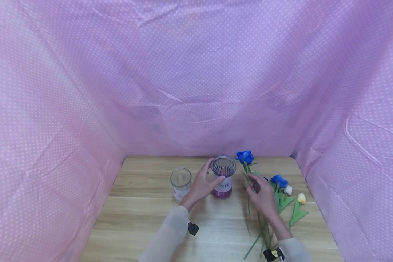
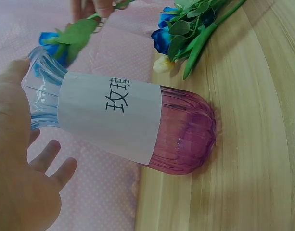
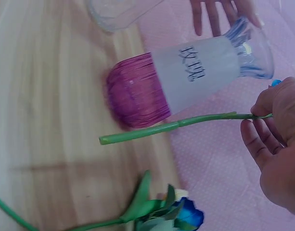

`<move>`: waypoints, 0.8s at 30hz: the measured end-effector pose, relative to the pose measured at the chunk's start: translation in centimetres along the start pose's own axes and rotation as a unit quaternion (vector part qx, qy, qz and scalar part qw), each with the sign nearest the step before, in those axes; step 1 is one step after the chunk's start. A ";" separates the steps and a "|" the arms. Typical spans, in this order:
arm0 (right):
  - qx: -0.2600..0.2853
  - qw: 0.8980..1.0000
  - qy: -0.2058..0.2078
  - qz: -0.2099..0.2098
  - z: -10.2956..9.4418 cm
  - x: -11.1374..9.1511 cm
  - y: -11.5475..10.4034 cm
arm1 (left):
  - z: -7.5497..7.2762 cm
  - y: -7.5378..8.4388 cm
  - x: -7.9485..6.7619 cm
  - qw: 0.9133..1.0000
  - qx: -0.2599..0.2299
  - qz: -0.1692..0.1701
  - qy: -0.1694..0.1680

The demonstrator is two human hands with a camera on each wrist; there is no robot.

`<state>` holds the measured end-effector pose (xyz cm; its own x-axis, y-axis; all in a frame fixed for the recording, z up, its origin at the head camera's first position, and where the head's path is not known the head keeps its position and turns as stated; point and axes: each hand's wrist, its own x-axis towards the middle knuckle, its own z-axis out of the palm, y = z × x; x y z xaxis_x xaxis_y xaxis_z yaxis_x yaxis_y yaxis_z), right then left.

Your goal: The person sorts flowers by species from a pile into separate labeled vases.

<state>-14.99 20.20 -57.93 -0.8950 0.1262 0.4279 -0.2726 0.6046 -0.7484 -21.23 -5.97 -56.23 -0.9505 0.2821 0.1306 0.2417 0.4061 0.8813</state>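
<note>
A clear glass vase (image 1: 222,183) with a purple lower part and a white paper label stands upright on the table. My left hand (image 1: 204,183) holds it at the flared neck, thumb and index finger at the rim, the other fingers spread apart. Just right of the vase, my right hand (image 1: 262,195) pinches a blue artificial rose (image 1: 244,157) by its green stem. The bloom is above the fingers, and the stem (image 3: 178,125) hangs down beside the vase with its cut end over the table.
Left of the vase stands a second clear glass vase (image 1: 181,178) with a label. More artificial flowers lie at the right: a blue rose (image 1: 279,181), a white bloom (image 1: 288,190) and a pale yellow tulip (image 1: 301,198). Pink dotted cloth (image 1: 196,91) surrounds the wooden table (image 1: 134,203).
</note>
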 end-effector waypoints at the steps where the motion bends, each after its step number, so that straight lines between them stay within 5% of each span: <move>1: 0.000 1.000 0.005 -0.001 -0.1 0.2 -0.2 | 0.0 0.0 0.0 1.000 -0.001 0.000 0.000; 24: 0.108 0.989 0.057 -0.078 -2.3 6.2 -4.0 | 0.0 0.0 -0.1 1.000 0.000 -0.004 -0.001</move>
<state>-18.69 20.33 -51.11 -0.7942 0.1398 0.5914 -0.4840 0.4430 -0.7547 -21.14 -5.96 -56.23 -0.9519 0.2809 0.1222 0.2337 0.4084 0.8824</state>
